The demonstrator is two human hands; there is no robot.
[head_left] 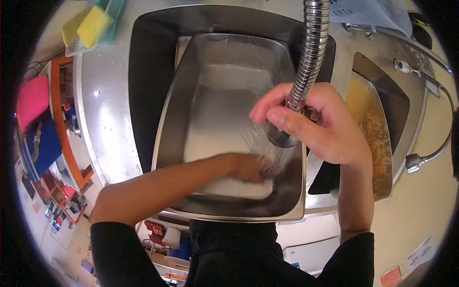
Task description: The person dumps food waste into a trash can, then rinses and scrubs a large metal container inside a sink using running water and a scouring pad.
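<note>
Head view: right hand [330, 119] spraying water [283, 165] into a deep metal pan [205, 126], left hand [249, 170] down inside it

The right hand is curled around the spray head [281, 138] below its ribbed hose [313, 38]; the left hand is blurred at the spray, and I cannot tell how far open it is or whether it has hold of anything. The pan sits over the dark sink [148, 71] beneath both hands; a second pan [388, 165] with orange-brown residue [375, 129] lies right of the right hand, and yellow sponges [94, 26] rest well beyond the left
</note>
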